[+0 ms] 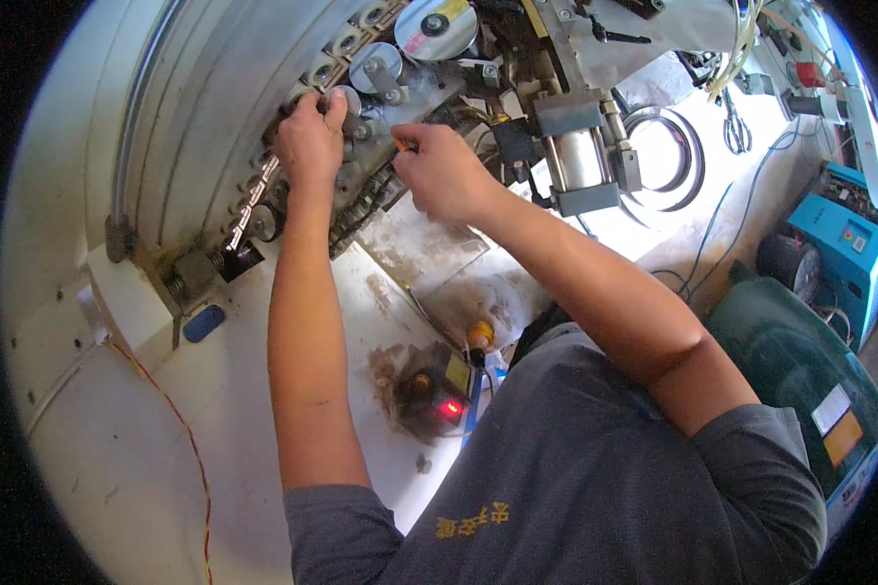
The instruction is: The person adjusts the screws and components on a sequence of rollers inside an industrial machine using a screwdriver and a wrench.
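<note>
- The left hand [312, 151] reaches into the machine, its thumb and forefinger set close together on the roller row; what lies between them is hidden, so I cannot tell whether they pinch or only press.
- A small metal roller [354, 101] sits just right of the left thumb, apparently touching it.
- The right hand [444, 174] is curled, its thumb and forefinger pinching a small orange piece [401, 144], which pokes out to the left of those fingertips; its full shape is hidden.
- Beyond the left fingers, up and to the right, are a grey disc [375, 66] and, farther off, a larger shiny disc [436, 29].
- Below the left fingers runs a pale segmented strip [252, 207]; right of the right fingers stands a metal cylinder [579, 160].
- The step in hand looks like fitting or adjusting work among the rollers.
- As I judge it, the next move calls for a steady left hand and careful right fingertips, clear of the neighbouring rollers.
</note>
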`<state>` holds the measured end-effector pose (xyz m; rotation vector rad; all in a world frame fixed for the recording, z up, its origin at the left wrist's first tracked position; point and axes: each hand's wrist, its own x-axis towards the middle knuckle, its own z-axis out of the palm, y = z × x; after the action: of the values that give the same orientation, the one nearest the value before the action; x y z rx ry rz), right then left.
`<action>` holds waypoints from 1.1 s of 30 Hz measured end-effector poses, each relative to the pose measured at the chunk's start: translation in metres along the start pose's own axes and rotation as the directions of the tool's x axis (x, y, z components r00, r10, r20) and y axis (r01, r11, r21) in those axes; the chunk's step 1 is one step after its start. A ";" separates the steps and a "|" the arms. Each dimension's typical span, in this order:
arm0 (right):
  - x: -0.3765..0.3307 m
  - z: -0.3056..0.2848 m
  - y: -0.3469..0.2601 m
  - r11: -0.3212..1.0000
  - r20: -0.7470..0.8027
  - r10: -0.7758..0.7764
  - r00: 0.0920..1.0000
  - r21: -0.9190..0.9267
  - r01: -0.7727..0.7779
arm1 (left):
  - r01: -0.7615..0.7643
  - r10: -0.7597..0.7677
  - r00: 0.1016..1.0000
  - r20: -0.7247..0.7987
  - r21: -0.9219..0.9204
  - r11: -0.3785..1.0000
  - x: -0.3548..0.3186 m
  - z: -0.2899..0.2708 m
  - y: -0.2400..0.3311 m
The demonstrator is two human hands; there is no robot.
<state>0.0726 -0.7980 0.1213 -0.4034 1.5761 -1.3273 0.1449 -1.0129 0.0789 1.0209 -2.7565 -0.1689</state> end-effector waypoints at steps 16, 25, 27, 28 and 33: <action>0.001 0.017 -0.010 0.855 0.055 0.067 0.996 0.511 -0.086 | 0.061 -0.061 0.996 0.063 0.000 0.998 0.004 -0.001 0.002; 0.004 0.022 -0.014 0.878 0.042 0.098 0.994 0.468 -0.106 | 0.031 -0.029 0.999 0.032 -0.084 0.996 0.002 -0.003 0.000; 0.011 0.022 0.000 0.874 0.026 0.087 0.996 0.478 -0.089 | 0.025 -0.023 0.999 0.034 -0.059 0.998 0.003 0.001 0.001; 0.020 0.019 0.003 0.842 0.043 0.126 0.991 0.524 -0.130 | 0.018 -0.017 1.000 0.023 -0.032 0.999 0.006 0.002 0.001; 0.008 0.020 -0.004 0.897 -0.025 0.052 0.998 0.441 -0.035 | 0.040 -0.037 0.998 0.041 -0.061 0.997 0.003 0.005 -0.003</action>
<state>0.0842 -0.8163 0.1227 -0.0599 1.2518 -1.6117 0.1437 -1.0166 0.0741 1.0663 -2.7495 -0.2821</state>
